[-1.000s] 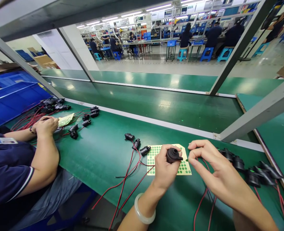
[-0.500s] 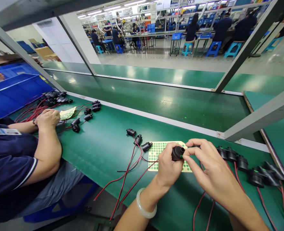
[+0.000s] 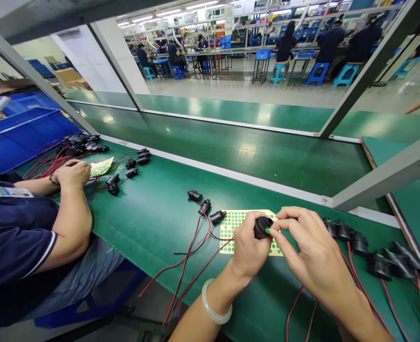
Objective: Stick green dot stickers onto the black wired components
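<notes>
My left hand (image 3: pixel 247 244) is wrapped round a small black pump (image 3: pixel 260 227), a ribbed cylinder whose nozzle end faces right. Thumb and forefinger of my right hand (image 3: pixel 311 249) pinch a round green sticker (image 3: pixel 268 231) against the end of the pump; whether it is stuck down I cannot tell. Beneath both hands lies a pale yellow sheet (image 3: pixel 227 230) with rows of green dot stickers, partly covered. Left of it are three more black pumps (image 3: pixel 205 206) trailing red and dark wires (image 3: pixel 186 256).
Several black pumps (image 3: pixel 358 243) with red wires lie right of my right hand. A co-worker's hands (image 3: pixel 72 173) are at the left, near another sticker sheet (image 3: pixel 102 166), more pumps (image 3: pixel 113 185) and a blue bin (image 3: pixel 24 135). A grey frame post (image 3: pixel 384 175) stands at the right.
More of the green sticker shows now between my right fingertips and the pump. Both hands stay almost in place. The co-worker's hands have shifted slightly.
</notes>
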`<state>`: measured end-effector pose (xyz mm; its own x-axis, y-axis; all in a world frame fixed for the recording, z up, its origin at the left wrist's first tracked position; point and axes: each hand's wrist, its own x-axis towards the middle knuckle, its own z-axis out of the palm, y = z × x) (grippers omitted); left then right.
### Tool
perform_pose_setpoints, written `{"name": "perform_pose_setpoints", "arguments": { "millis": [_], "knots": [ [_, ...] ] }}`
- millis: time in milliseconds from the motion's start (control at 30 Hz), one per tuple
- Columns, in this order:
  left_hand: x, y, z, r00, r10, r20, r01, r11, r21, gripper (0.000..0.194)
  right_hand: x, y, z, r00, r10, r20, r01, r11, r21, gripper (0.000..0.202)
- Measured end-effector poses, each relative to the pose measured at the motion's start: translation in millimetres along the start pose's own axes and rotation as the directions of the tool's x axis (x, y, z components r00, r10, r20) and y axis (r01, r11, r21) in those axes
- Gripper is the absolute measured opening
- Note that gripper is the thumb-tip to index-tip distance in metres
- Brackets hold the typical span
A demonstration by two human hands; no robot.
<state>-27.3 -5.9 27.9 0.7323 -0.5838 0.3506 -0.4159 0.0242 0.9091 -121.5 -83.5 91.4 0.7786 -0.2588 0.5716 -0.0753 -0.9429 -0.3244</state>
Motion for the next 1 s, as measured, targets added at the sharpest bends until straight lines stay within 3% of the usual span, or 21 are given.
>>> {"name": "perform_pose_setpoints", "arguments": {
  "millis": [533, 800, 1000],
  "knots": [
    [3.8, 7.0, -3.0, 0.993, -0.12, 0.021, 0.121, 0.988, -0.098, 0.017, -0.8, -2.6, -5.4, 0.999, -0.041, -0.023, 0.041, 0.999, 0.015, 0.011],
    [3.6, 5.8, -3.5, 0.994, -0.107, 0.018, 0.109, 0.989, -0.099, 0.017, -1.4, -2.6, -3.7, 0.999, -0.033, -0.037, 0.033, 0.999, 0.019, 0.012],
    [1.6, 1.3, -1.9, 0.997, -0.07, -0.024, 0.068, 0.995, -0.076, 0.021, -2.4, -0.1, 1.5, 0.997, 0.044, -0.067, -0.039, 0.997, 0.068, 0.005]
  ]
}}
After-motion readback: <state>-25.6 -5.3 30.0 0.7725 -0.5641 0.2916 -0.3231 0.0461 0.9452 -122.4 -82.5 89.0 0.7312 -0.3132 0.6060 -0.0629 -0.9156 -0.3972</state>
